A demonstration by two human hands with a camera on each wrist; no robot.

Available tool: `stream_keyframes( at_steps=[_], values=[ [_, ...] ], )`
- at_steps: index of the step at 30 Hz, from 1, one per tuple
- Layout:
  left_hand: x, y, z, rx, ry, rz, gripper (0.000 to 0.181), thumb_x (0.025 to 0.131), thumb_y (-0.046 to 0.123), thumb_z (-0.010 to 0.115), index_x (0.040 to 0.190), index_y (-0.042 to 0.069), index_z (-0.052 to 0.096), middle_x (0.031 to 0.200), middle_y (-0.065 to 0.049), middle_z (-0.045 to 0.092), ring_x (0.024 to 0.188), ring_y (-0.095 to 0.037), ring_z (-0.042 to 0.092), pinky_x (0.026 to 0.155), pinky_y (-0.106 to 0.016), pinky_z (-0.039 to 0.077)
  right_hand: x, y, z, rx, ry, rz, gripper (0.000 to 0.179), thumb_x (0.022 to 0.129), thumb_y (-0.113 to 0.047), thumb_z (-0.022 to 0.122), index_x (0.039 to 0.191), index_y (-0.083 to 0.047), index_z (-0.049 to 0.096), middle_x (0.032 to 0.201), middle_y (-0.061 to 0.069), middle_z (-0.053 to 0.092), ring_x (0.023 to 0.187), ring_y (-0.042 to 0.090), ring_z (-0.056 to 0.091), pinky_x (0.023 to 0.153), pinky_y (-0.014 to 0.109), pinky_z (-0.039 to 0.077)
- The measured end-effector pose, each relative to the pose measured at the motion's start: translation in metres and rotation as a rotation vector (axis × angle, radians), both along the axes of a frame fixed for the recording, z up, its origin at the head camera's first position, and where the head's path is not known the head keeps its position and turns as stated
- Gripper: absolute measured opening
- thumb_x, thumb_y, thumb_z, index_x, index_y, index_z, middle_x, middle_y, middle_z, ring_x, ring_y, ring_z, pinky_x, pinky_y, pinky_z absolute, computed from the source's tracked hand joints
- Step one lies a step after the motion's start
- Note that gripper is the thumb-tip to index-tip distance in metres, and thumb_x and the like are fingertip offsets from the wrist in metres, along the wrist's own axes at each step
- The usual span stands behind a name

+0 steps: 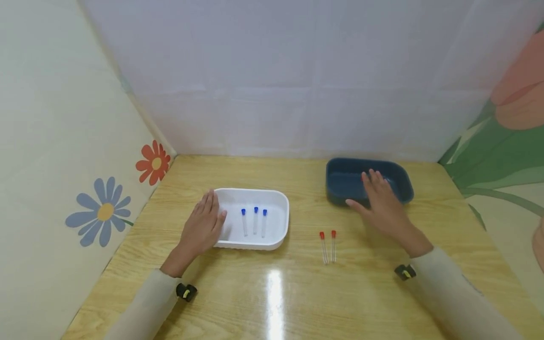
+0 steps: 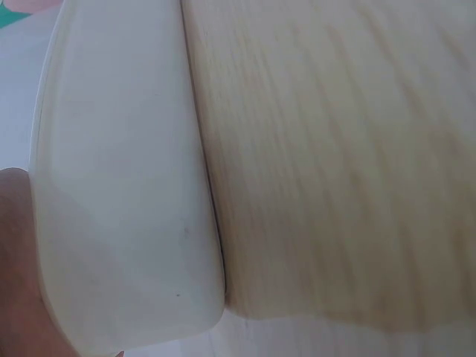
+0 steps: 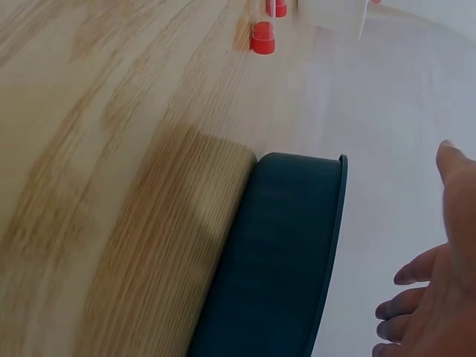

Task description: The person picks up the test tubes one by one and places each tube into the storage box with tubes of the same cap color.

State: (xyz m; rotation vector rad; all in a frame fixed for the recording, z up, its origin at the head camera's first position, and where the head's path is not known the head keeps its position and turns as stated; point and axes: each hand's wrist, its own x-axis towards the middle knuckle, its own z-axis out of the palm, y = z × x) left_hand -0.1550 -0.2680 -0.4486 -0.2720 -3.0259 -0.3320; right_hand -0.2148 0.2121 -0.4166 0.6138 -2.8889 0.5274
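My left hand rests on the left end of a white tray, its fingers straight along the rim. Inside that tray lie three clear tubes with blue caps, side by side. In the left wrist view, part of the hand shows against the tray's outer wall. Over the dark blue tray hovers my right hand, fingers extended and thumb spread wide. A small red spot shows beside its fingertips, within the tray's outline; the rest of it is hidden.
Two clear tubes with red caps lie on the wooden table between the trays, nearer the dark blue one. A white cloth hangs behind the table. Flower-printed sheets stand at both sides.
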Motion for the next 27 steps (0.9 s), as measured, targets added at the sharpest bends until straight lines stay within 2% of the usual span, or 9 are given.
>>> stream_keyframes(
  at_steps=[10,16,27],
  values=[
    [-0.004,0.001,-0.005,-0.025,0.014,0.0,0.069,0.111,0.037,0.026,0.155,-0.015,0.013,0.165,-0.03,0.008,0.153,-0.044,0.009,0.123,-0.056,0.012,-0.008,0.016,-0.009,-0.031,-0.021,-0.015,0.096,0.101,-0.06,0.05,0.161,0.001,0.006,0.167,0.025,-0.001,0.154,0.041,-0.003,0.124,0.054,0.003],
    [-0.004,0.001,-0.006,-0.034,0.02,0.005,0.069,0.111,0.036,0.027,0.155,-0.015,0.013,0.165,-0.03,0.01,0.153,-0.044,0.011,0.123,-0.056,0.013,-0.014,0.029,-0.013,-0.012,-0.014,-0.025,0.096,0.102,-0.059,0.049,0.16,0.003,0.007,0.165,0.03,0.003,0.153,0.045,0.0,0.123,0.056,0.003],
    [-0.005,0.001,-0.007,-0.04,0.013,0.007,0.068,0.111,0.035,0.027,0.155,-0.015,0.013,0.165,-0.03,0.008,0.153,-0.044,0.009,0.123,-0.057,0.012,-0.023,0.049,-0.02,0.019,-0.039,-0.062,0.097,0.103,-0.06,0.045,0.158,0.008,0.004,0.164,0.032,-0.002,0.152,0.048,-0.004,0.122,0.058,-0.002]
  ],
)
